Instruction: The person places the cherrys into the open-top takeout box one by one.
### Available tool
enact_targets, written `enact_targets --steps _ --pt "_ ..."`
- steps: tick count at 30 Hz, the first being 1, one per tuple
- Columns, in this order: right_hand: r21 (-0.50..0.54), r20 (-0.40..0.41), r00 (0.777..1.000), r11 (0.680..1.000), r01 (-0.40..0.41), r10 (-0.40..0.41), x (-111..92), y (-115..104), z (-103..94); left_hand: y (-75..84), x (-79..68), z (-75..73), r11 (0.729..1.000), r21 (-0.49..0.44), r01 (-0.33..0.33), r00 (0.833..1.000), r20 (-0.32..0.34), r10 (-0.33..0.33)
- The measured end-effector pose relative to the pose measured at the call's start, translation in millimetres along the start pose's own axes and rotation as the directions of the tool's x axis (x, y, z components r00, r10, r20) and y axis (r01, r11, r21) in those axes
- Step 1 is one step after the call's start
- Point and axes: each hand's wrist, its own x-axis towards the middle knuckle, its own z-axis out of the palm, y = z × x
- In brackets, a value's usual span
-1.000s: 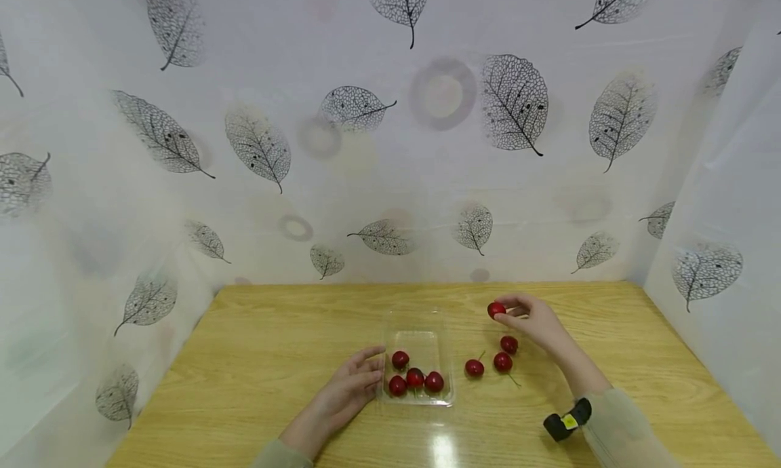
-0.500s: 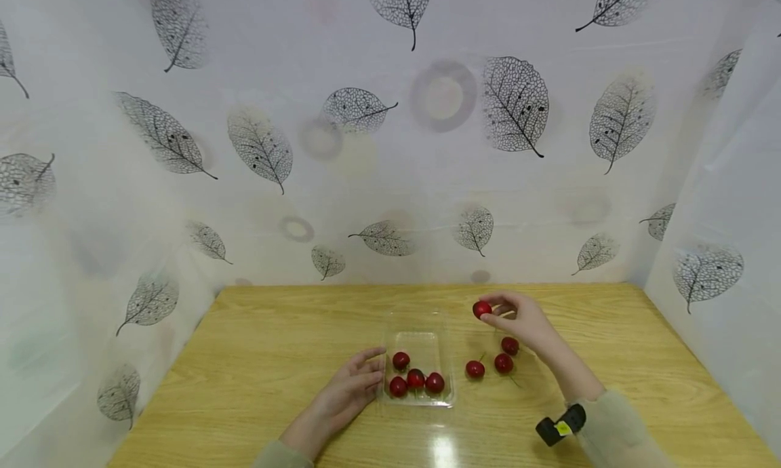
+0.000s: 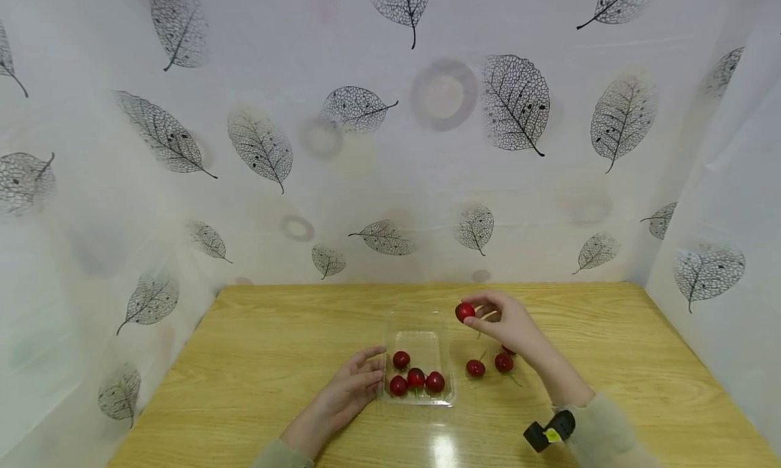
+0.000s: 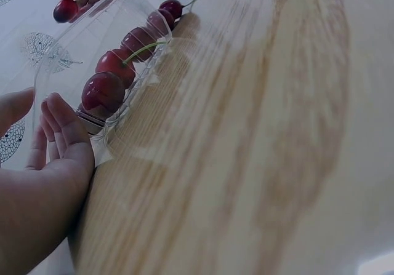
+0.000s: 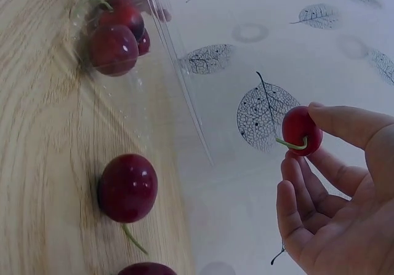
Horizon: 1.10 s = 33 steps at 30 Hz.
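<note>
Between thumb and fingertips, my right hand (image 3: 504,325) pinches a dark red cherry (image 3: 465,312) above the table, right of a clear plastic box (image 3: 417,337). A green stem shows on this held cherry (image 5: 301,131) in the right wrist view. My left hand (image 3: 349,391) rests against the box's left side with its fingers extended and relaxed; the left wrist view shows the fingers (image 4: 61,118) at the box wall. Several cherries (image 3: 415,378) lie in the near half of the box. Loose cherries (image 3: 475,368) lie on the table to its right, one partly hidden behind my right wrist.
The wooden table (image 3: 274,332) carries the box and the loose cherries. A white sheet with a leaf print (image 3: 384,237) stands behind it and along both sides. A black strap with a yellow patch (image 3: 550,433) is on the right wrist.
My right hand has moved left toward the box, carrying the cherry. The left hand, the box and the cherries in it have stayed in place.
</note>
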Motion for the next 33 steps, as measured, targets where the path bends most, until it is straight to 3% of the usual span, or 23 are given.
enact_targets --steps 17,33 --pt "0.037 0.078 0.994 0.997 0.072 -0.075 -1.4 -13.0 34.6 0.5 -2.8 0.1 0.999 -0.023 -0.023 1.000 0.017 0.024" --pt "0.044 0.132 0.979 0.988 0.151 -0.156 -1.8 -3.0 63.0 0.2 -1.8 -0.9 1.000 -0.016 -0.023 1.000 0.019 0.023"
